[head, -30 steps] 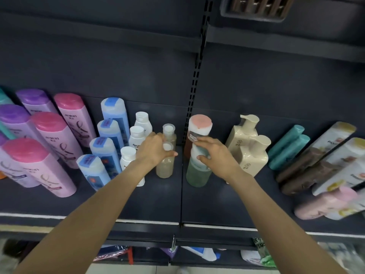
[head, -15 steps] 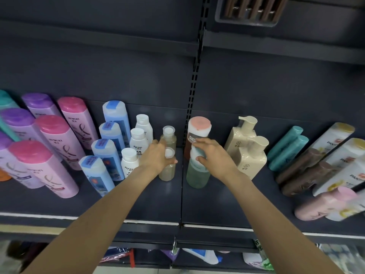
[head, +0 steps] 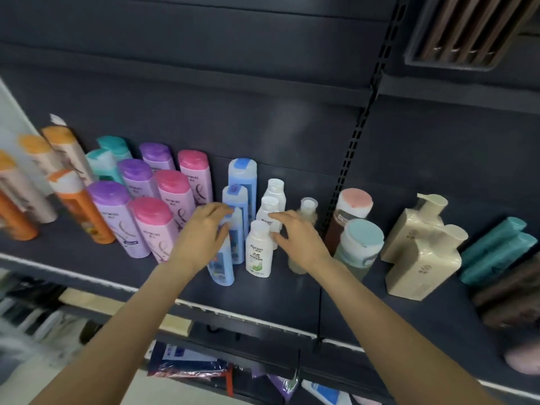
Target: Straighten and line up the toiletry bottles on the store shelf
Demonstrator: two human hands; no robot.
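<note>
Above me, top right, a brown slatted vent (head: 464,27) in a dark frame. Dark back panel (head: 204,112) behind everything, with a black slotted upright strip (head: 355,147) running down it. Under the front edge I see a pale wood strip (head: 125,311) at left. Lower level: crumpled packaging, blue and red (head: 190,363), blurred. Far left, a pale wall edge (head: 11,112). Bottom left too blurred to tell.
</note>
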